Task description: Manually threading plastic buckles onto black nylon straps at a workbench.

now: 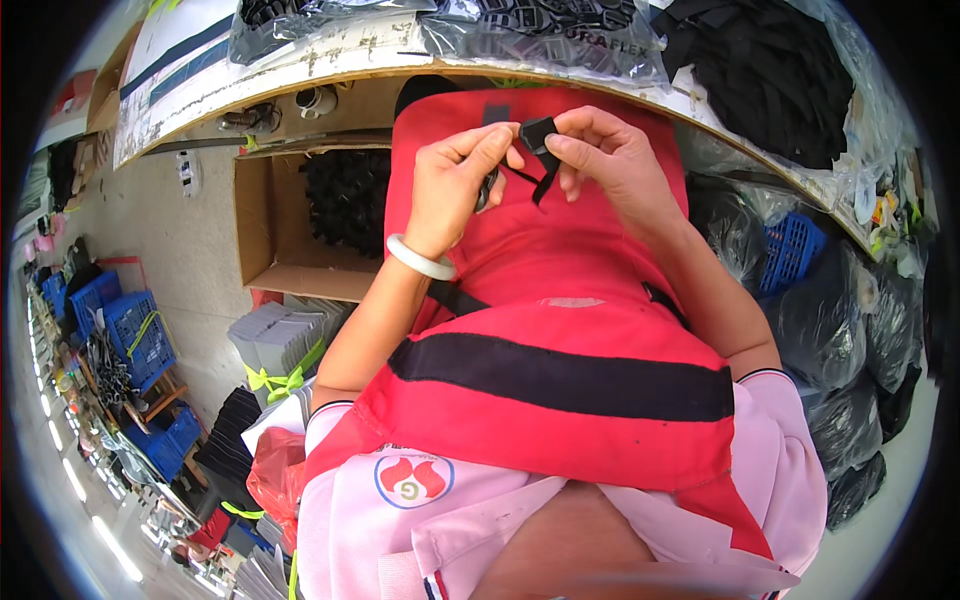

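Now, right hand (pixel 622 168): fingers clamped on black fitting (pixel 537 133).
Left hand (pixel 447 190): fingers curled round dark piece (pixel 487 188).
Strap (pixel 545 186): could twist, I judge, if its end snags.

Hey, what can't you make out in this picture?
All in the head view:
- Small dark piece in the left hand: curled fingers hide most of it.
- Black piece at the right hand: fingertips partly cover it.
- Black pile in the cardboard box: too dark and small to identify.
- Dark bags: plastic hides their contents.
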The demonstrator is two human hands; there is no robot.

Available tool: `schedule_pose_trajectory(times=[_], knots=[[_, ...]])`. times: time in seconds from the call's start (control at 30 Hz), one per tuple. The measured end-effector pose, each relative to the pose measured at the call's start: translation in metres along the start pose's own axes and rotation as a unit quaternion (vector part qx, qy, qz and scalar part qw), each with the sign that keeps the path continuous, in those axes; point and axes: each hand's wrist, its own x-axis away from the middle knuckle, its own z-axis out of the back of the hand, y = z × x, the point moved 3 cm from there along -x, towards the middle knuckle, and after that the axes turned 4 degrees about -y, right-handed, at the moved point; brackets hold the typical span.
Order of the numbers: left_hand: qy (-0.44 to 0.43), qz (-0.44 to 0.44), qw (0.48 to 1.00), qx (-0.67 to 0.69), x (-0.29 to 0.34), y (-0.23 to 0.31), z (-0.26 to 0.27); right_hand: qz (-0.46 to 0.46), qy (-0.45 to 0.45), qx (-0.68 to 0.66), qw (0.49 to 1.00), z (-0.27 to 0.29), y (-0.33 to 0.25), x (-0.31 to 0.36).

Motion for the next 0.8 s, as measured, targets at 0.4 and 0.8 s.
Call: schedule_pose_trajectory(times=[0.4, 0.8], knots=[[0.05, -0.035, 0.998, -0.004, -0.009, -0.001, -0.006, 0.091, 0.042, 0.098, 0.99, -0.012, -0.027, 0.005], [0.058, -0.185, 0.973, -0.129, 0.001, 0.001, -0.004, -0.029, 0.048, 0.012, 0.998, -0.011, 0.003, 0.001]])
